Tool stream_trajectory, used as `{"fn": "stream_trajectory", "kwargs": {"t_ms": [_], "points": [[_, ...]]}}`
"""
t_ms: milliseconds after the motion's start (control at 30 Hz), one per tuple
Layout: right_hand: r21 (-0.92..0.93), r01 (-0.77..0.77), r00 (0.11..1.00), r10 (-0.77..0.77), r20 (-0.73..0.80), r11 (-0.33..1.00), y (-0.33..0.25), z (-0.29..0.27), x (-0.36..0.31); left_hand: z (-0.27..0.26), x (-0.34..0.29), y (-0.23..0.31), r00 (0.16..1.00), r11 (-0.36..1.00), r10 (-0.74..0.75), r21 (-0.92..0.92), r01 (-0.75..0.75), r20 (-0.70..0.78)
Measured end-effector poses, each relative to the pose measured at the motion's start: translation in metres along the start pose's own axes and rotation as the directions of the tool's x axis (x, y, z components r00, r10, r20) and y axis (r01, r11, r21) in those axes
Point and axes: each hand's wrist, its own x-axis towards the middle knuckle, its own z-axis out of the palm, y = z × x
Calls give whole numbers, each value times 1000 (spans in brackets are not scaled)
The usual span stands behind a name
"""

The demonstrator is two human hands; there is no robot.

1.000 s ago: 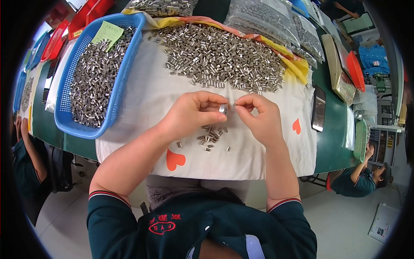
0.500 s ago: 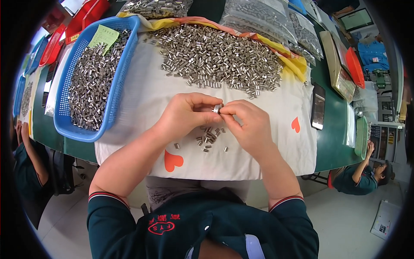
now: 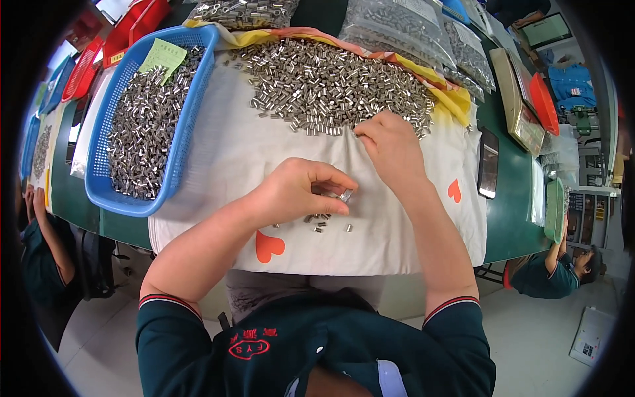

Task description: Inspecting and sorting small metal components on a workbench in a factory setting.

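My left hand [image 3: 297, 188] hovers over the middle of the white cloth [image 3: 218, 178], its thumb and fingers closed on a small shiny metal ring-like piece [image 3: 346, 195]. Below that hand a few loose metal cylinders [image 3: 319, 229] lie on the cloth, partly hidden by it. My right hand [image 3: 393, 149] is farther off, at the near edge of a wide pile of short metal cylinders [image 3: 331, 83]. Its thumb and forefinger are pinched together there; what lies between the fingertips is too small to make out.
On the left stands a blue plastic basket [image 3: 173, 159] full of cylinders, a green paper slip [image 3: 163, 58] on top. Clear bags of metal parts [image 3: 393, 30] lie behind the pile. A phone [image 3: 488, 162] rests on the green table to the right. Other people sit at both sides.
My right hand has left the ring-like piece and moved away from me to the pile's edge. My left hand keeps the piece and has shifted slightly nearer to me and right.
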Motion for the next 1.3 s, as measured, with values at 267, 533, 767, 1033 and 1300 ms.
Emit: {"fn": "stream_trajectory", "kwargs": {"t_ms": [267,533,767,1033,1300], "points": [[-82,127,990,-121,70,989,-7,1,0,-4,3,-9,999,990,-41,-138,37,-25],[643,-153,988,139,73,751,-42,-20,-27,-7,5,-9,989,909,-20,-415,-42,-144],[561,-116,992,123,26,819,-47,-16,-31,-5,6,-6,985,934,-48,-357,-14,-165],[476,-69,997,76,5,877,-46,-14,-32,-3,5,-6,977,975,-58,-222,11,-204],[637,-486,866,233,442,598,-21,-23,-31,-4,3,-11,998,969,-54,-242,46,-26]]}}
